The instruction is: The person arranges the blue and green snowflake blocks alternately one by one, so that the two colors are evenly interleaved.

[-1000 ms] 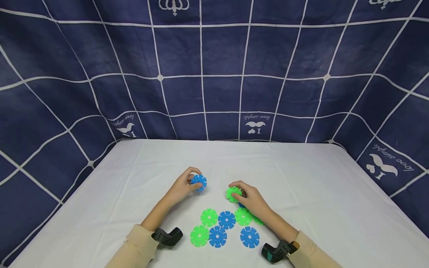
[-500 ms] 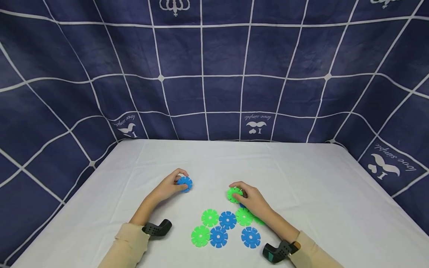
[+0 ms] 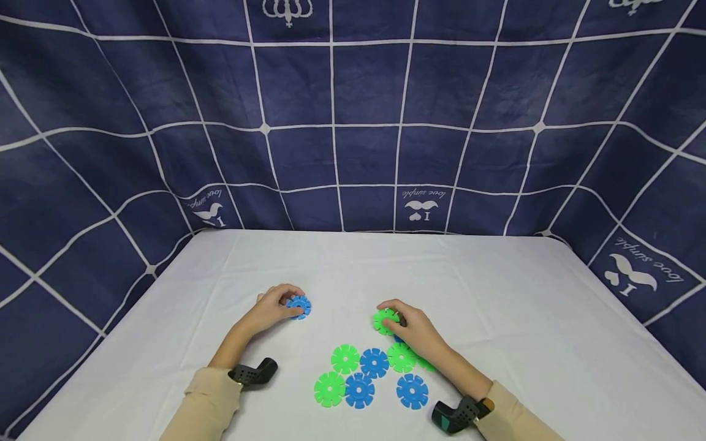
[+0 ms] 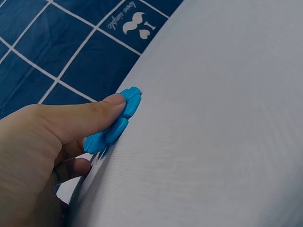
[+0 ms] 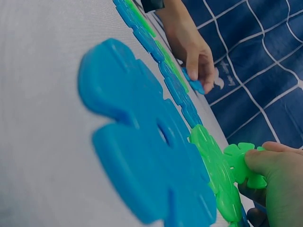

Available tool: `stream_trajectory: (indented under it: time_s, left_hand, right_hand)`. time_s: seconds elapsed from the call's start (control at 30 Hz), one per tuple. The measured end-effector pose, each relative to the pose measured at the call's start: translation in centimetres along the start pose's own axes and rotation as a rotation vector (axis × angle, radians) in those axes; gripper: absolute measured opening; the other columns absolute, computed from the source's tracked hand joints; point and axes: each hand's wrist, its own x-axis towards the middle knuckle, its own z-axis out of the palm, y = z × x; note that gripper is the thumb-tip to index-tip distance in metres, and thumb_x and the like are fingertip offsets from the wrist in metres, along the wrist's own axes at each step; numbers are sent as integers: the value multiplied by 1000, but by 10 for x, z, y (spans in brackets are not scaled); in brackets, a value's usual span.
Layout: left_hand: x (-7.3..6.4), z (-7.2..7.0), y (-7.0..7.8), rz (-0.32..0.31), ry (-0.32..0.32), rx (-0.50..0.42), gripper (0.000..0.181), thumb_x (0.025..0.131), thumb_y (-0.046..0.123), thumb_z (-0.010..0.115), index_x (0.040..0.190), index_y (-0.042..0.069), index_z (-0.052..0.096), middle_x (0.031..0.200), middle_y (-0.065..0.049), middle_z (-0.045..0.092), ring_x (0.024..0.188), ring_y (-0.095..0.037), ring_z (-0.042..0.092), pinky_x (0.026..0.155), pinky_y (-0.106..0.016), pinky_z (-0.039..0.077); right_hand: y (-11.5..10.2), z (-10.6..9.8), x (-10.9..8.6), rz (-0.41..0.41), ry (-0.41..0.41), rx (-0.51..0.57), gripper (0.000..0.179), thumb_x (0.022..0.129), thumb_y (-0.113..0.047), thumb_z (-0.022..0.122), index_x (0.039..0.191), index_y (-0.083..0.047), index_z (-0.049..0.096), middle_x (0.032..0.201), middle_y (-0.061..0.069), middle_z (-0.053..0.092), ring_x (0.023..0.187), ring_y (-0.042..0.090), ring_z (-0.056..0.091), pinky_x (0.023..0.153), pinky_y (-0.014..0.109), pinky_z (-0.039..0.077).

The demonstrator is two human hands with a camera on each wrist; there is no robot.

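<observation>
The left hand [image 3: 271, 308] pinches a blue notched plastic disc [image 3: 299, 307] low over the table at the left. In the left wrist view the thumb [image 4: 94, 116] presses on the disc's [image 4: 118, 124] near side, and some fingers are hidden behind it. To the right, the right hand [image 3: 415, 327] pinches a green notched disc [image 3: 385, 321] between thumb and fingers. The right wrist view shows that green disc [image 5: 245, 165] tilted up beside another green disc [image 5: 215, 170]. Parts of a blue and a green disc lie partly hidden under the right hand.
Nearer the person, green discs [image 3: 345, 359] and blue discs [image 3: 410, 391] lie flat on the white table [image 3: 496, 294], several touching or overlapping. Dark blue gridded cloth [image 3: 364, 153] hangs behind and at both sides of the table. Each wrist wears a black device [image 3: 255, 372].
The left hand has moved left with its blue disc, then lowered slightly, the disc tilting flatter. The right hand has stayed in place with its green disc.
</observation>
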Motion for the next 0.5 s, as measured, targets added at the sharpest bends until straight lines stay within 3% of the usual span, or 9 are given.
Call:
stream_trajectory:
  time_s: [0.5]
  left_hand:
    - [0,3,-4,16,24,66,29,74,27,72,100,16,64,92,0,55,83,-14,41,74,-33,18]
  right_hand:
    - [-2,0,0,38,-9,-22,27,83,-22,64,110,-25,60,61,-5,36,54,5,33,50,20,32]
